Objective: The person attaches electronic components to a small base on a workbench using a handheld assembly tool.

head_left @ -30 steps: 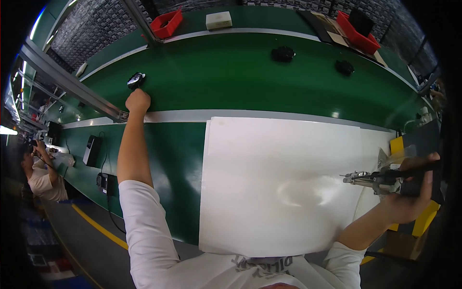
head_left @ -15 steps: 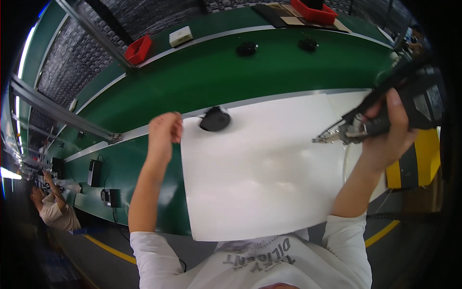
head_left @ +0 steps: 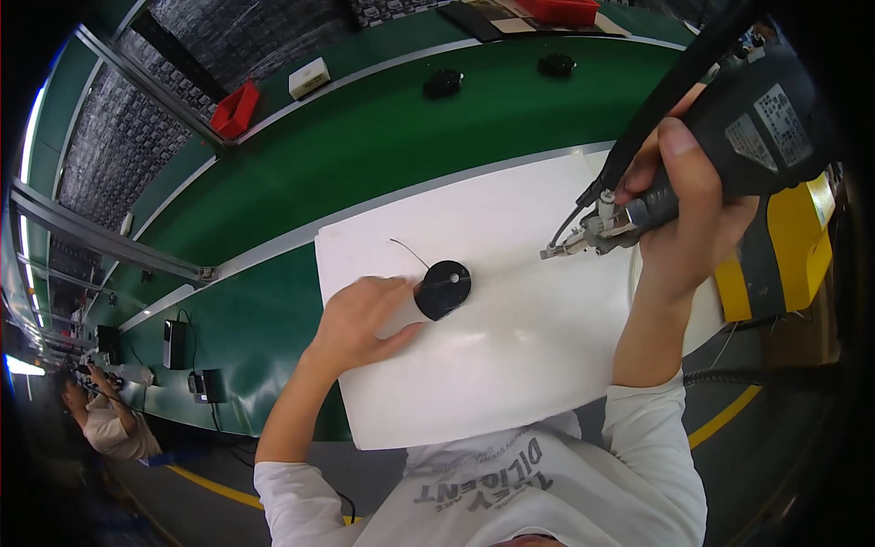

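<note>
A black round part (head_left: 447, 290) with a small light-coloured hole spot lies on the white sheet (head_left: 510, 365), and a thin wire (head_left: 408, 252) sticks out from it toward the far side. My left hand (head_left: 369, 319) has its fingers and thumb around the part's left edge; the fingertips are partly hidden. In my right hand (head_left: 697, 214) is a black powered screwdriver (head_left: 747, 128) with a metal nozzle (head_left: 583, 239) at its front. That nozzle points left, above the sheet and to the right of the round part, apart from it. A black hose (head_left: 652, 109) runs along the tool.
Two dark parts (head_left: 444, 83) lie on the green belt (head_left: 383, 146) beyond a metal rail. Farther back are red bins (head_left: 235, 109) and a white box (head_left: 309, 79). A yellow and black object (head_left: 788, 251) stands at right. Another person (head_left: 114, 419) is at far left.
My left hand has come right and nearer, from beside the sheet onto the round part. The part has moved right and nearer from the sheet's far edge. The screwdriver's nozzle has shifted left.
</note>
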Action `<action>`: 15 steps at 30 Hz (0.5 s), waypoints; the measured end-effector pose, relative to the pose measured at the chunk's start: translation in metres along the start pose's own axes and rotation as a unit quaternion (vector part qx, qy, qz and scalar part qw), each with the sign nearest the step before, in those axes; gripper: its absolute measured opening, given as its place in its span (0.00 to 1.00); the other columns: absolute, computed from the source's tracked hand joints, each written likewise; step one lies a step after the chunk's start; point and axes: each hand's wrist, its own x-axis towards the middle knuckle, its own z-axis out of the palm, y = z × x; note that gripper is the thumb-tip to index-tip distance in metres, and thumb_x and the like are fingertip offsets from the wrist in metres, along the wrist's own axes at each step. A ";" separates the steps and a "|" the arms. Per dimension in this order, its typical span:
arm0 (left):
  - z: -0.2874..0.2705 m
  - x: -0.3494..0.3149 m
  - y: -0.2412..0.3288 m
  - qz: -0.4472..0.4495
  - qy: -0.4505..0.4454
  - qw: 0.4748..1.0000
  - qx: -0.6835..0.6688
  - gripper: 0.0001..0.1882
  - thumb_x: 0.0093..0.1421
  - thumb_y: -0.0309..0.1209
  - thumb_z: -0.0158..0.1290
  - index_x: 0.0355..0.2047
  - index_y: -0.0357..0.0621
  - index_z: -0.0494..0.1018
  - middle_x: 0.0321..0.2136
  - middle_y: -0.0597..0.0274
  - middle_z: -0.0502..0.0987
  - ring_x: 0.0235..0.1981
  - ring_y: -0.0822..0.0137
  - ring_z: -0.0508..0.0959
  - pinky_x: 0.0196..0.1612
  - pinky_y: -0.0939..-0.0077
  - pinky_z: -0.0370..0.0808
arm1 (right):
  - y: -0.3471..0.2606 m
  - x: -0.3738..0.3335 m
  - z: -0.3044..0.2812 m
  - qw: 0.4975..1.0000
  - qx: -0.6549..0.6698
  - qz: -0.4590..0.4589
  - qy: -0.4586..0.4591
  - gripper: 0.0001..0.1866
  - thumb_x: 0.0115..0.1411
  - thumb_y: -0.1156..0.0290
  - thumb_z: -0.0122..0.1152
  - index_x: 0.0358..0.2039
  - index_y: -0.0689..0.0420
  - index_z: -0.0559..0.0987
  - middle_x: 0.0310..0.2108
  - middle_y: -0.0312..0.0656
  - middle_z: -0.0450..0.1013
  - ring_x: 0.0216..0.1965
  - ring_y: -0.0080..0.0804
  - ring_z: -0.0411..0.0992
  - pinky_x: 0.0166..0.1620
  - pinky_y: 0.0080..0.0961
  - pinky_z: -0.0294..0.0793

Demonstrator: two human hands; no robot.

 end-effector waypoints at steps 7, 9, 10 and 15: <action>0.045 0.025 -0.005 0.340 -0.012 0.926 0.166 0.18 0.54 0.27 0.60 0.44 0.35 0.76 0.48 0.51 0.77 0.48 0.59 0.77 0.43 0.69 0.74 | -0.012 -0.004 0.009 0.999 0.001 0.035 -0.004 0.16 0.50 0.66 0.61 0.36 0.65 0.76 0.15 0.39 0.68 0.13 0.24 0.67 0.18 0.19 0.70; 0.065 0.033 0.008 0.338 0.005 0.928 0.158 0.17 0.54 0.28 0.60 0.44 0.34 0.76 0.47 0.50 0.77 0.47 0.59 0.77 0.43 0.69 0.74 | -0.014 -0.008 0.014 0.999 0.005 0.050 -0.009 0.16 0.50 0.66 0.61 0.37 0.65 0.76 0.15 0.39 0.69 0.13 0.24 0.67 0.18 0.19 0.70; 0.076 0.036 0.012 0.335 0.022 0.929 0.154 0.17 0.54 0.28 0.59 0.44 0.34 0.76 0.47 0.49 0.77 0.46 0.58 0.77 0.43 0.69 0.74 | -0.016 -0.013 0.017 0.998 -0.003 0.068 -0.001 0.17 0.50 0.67 0.61 0.37 0.66 0.76 0.17 0.41 0.69 0.13 0.25 0.67 0.18 0.19 0.70; 0.116 0.040 0.027 0.320 0.053 0.928 0.182 0.17 0.59 0.30 0.54 0.47 0.33 0.74 0.48 0.48 0.75 0.45 0.61 0.74 0.45 0.71 0.72 | -0.019 -0.018 0.023 0.997 -0.019 0.067 -0.031 0.18 0.53 0.68 0.56 0.39 0.71 0.73 0.31 0.49 0.72 0.15 0.25 0.67 0.18 0.19 0.68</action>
